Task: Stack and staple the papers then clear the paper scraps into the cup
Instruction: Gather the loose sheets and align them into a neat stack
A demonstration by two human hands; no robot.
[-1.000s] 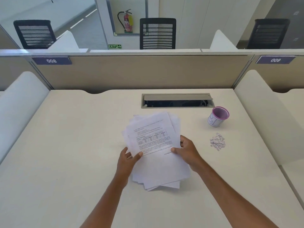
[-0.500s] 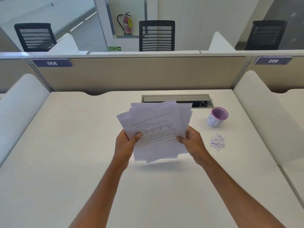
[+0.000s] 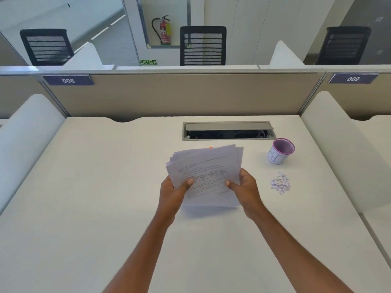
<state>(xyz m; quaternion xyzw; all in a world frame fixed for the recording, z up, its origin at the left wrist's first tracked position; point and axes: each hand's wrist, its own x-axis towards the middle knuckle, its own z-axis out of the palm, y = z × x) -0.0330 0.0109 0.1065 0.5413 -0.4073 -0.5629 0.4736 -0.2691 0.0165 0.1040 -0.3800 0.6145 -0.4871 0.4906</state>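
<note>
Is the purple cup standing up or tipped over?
Upright: the cup stands on its base on the desk, its purple rim facing up.

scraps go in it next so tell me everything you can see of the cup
The cup looks like white paper with a purple rim and purple inside, blue marks on its side. It stands upright on the desk near the right end of the cable tray, beyond the paper scraps. Nothing else touches it.

A single wide-angle head-worn camera looks forward and down over the desk (image 3: 84,208), left hand (image 3: 174,193) and right hand (image 3: 246,191) close below, partition (image 3: 179,96) beyond.
</note>
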